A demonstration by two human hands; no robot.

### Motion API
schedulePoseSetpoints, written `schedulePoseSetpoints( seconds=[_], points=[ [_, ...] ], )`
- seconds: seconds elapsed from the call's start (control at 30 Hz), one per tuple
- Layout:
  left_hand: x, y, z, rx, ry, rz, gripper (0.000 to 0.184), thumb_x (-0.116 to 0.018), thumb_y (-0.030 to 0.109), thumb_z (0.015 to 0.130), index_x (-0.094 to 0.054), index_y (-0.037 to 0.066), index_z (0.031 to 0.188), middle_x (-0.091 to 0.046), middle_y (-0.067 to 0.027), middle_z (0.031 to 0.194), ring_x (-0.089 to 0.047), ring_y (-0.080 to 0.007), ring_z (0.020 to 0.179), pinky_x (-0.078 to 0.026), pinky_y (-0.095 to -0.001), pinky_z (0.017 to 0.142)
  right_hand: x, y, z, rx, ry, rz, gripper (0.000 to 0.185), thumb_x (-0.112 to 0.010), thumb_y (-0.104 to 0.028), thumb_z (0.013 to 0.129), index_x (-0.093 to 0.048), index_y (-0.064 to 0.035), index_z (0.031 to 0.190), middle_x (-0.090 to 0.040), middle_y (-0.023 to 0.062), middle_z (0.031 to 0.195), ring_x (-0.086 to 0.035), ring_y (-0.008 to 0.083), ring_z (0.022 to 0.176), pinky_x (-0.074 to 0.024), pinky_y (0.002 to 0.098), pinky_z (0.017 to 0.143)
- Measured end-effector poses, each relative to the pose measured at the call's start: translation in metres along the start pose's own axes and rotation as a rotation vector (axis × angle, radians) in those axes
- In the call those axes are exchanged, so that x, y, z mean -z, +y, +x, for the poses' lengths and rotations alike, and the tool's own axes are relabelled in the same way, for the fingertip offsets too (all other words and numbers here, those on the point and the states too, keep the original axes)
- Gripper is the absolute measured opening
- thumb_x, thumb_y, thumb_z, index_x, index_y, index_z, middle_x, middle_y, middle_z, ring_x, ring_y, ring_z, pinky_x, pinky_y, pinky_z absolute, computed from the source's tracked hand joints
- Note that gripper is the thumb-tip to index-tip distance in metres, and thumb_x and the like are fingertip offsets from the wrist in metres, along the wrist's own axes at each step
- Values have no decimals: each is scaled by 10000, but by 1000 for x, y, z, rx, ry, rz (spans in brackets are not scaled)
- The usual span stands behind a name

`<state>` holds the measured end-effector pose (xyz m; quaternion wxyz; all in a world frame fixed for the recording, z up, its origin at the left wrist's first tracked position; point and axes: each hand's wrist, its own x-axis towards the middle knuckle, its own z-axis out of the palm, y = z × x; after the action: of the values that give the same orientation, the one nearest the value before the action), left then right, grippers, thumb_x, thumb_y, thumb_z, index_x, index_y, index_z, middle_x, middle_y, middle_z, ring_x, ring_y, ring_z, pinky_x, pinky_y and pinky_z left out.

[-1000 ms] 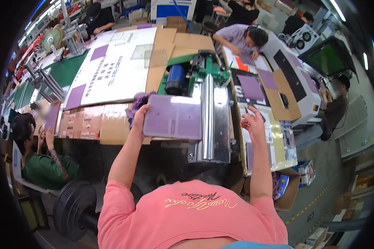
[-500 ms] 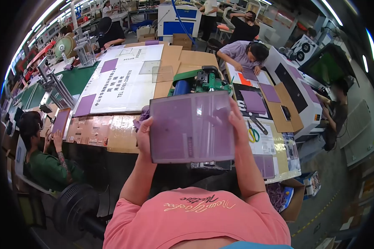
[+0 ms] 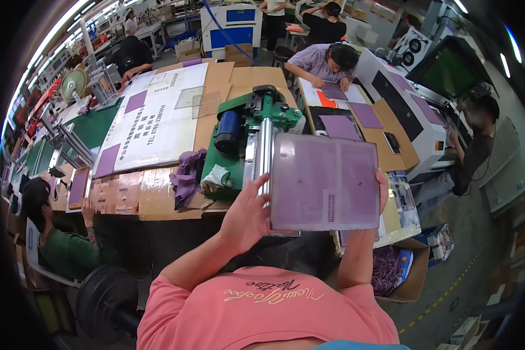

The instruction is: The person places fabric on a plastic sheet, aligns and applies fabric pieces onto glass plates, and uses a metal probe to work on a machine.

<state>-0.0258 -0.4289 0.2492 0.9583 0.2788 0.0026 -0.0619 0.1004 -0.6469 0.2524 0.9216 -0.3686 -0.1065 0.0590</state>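
Observation:
A rectangular purple panel (image 3: 325, 184), glossy and with a pale line down its middle, is held up in front of my chest. My right hand (image 3: 382, 191) grips its right edge, with part of the fingers hidden behind it. Beside the left edge is my left hand (image 3: 246, 213), its fingers stretched apart toward the panel; whether they touch it is hard to see. Just behind stands a green machine (image 3: 239, 160) with a blue motor (image 3: 230, 132) and a shiny metal roller (image 3: 264, 149). A crumpled purple cloth (image 3: 188, 178) lies left of the machine.
A white printed board (image 3: 151, 125) covers the table at left, with purple sheets on it. A co-worker in green (image 3: 67, 239) sits at left; another (image 3: 324, 61) leans over a sheet at the far right side. A cardboard box (image 3: 411, 274) with purple scraps stands at lower right.
The panel has moved right, uncovering the green machine and purple cloth. My left hand has shifted right and loosened from its grip on the panel's left edge. The view has turned slightly.

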Motion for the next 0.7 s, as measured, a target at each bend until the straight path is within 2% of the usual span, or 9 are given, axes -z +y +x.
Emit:
schedulePoseSetpoints(
  seconds=[0.1,0.2,0.3,0.37,0.43,0.47,0.53,0.6,0.7],
  points=[
    [15,-6,-9,-6,-77,-165,467,-362,424,966,-296,159,1344,-512,-98,946,-541,-266,897,-544,-475,612,27,-7,10,2,74,39,421,-481,-253,838,-476,-80,1223,-550,92,1140,-519,205,995,-401,351,883],
    [31,-1,-16,-83,-99,-122,468,-416,409,951,-319,142,1324,-513,-101,943,-542,-256,869,-545,-417,560,52,-7,10,-52,164,155,248,-492,-238,845,-585,-86,1018,-622,49,968,-563,169,851,-420,303,807],
    [41,9,-28,-136,133,-122,425,-451,325,950,-322,131,1306,-497,-74,878,-533,-223,772,-539,-379,489,69,-1,16,-110,229,161,264,-500,-254,849,-591,-85,1031,-625,56,992,-569,176,863,-425,319,818],
    [56,16,-36,-280,204,-119,366,-459,293,946,-390,106,1254,-504,-75,868,-535,-217,766,-533,-378,523,92,7,25,-103,164,152,285,-493,-276,861,-595,-85,1046,-629,61,1016,-575,182,878,-428,332,827],
    [67,23,-46,-320,277,-135,303,-479,269,935,-463,85,1176,-514,-77,871,-531,-226,789,-519,-419,658,107,17,32,-130,13,175,308,-469,-293,874,-593,-82,1062,-631,69,1039,-577,189,913,-425,344,849],
    [69,23,-50,-310,306,-137,303,-479,269,935,-463,85,1176,-514,-77,871,-531,-226,789,-519,-419,658,115,22,36,-154,32,178,308,-469,-293,874,-593,-82,1062,-631,69,1039,-577,189,913,-425,344,849],
    [74,24,-54,-416,472,-78,377,-491,275,922,-423,57,1222,-525,-109,918,-526,-244,861,-447,-448,821,132,37,44,-172,81,148,320,-452,-302,883,-596,-80,1063,-631,74,1053,-577,194,933,-422,349,863],
    [92,27,-60,-426,513,-54,380,-516,278,907,-443,49,1201,-508,-119,982,-509,-254,926,-400,-468,886,148,52,50,-164,96,143,331,-447,-307,884,-602,-76,1065,-635,70,1040,-583,196,919,-425,354,874],
    [95,29,-61,-445,657,-7,387,-525,286,900,-447,53,1200,-484,-127,1048,-485,-262,996,-394,-459,881,131,62,51,-189,286,39,357,-482,-262,856,-572,-62,1139,-615,82,1076,-565,203,959,-407,332,882]
  ],
)
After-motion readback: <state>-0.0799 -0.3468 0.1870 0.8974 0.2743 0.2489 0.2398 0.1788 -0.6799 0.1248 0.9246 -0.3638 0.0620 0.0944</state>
